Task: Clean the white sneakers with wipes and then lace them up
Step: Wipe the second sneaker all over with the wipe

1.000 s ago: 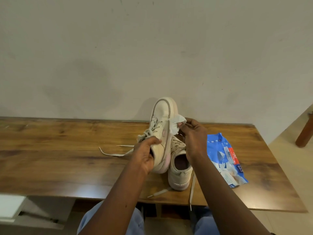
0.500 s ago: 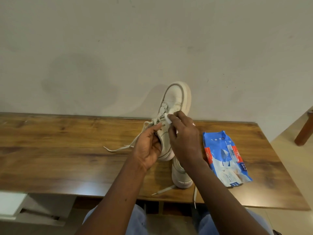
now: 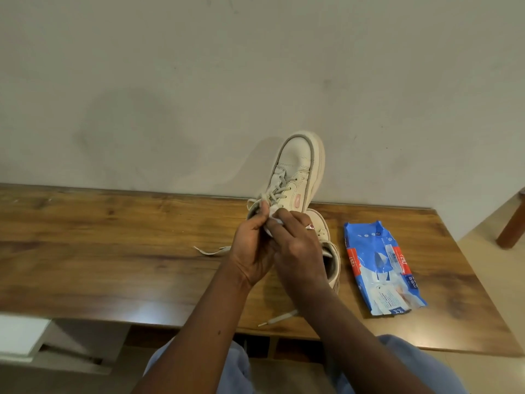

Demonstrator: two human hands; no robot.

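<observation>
Wipe (image 3: 271,223) is pinched in the curled fingers of the right hand (image 3: 298,251) and pressed at the collar of the raised sneaker (image 3: 295,166), which is gripped at its heel end by the left hand (image 3: 252,251). The shoe's long axis is pointed up and away from both hands, toe toward the wall, so strokes toward the toe would probably be pushed outward. The other sneaker (image 3: 329,257) is parked on the table (image 3: 113,245) under the right wrist, with the wipes pack (image 3: 380,265) just beside it.

Both forearms reach forward and the hands touch. The left hand (image 3: 251,251) grips the sneaker (image 3: 298,166); the right hand (image 3: 298,248), fingers curled, holds the wipe (image 3: 273,221).
</observation>
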